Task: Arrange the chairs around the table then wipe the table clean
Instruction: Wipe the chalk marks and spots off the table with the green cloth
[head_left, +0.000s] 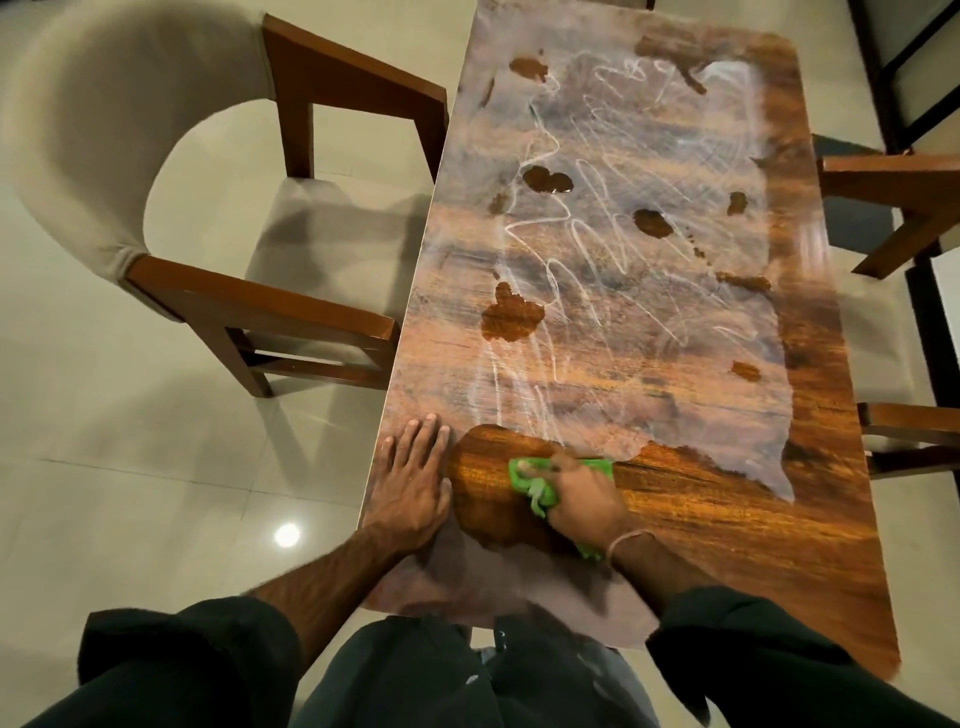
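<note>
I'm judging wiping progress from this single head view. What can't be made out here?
Head view only:
- Green cleaning cloth: mostly covered by the right hand; blur hides the grip.
- Brown wooden table: far end cut off by the top edge, near edge hidden by the arms.
- Wooden-framed chairs on the right: cut off by the frame edge.
- Pale film on the tabletop: what it is cannot be told.

Single head-worn wide-angle view: the camera looks steeply down and forward from the near short end of the worktop (727, 519), close above it. The worktop's length runs up the frame, with a chair (78, 156) and floor (130, 493) at left.
</note>
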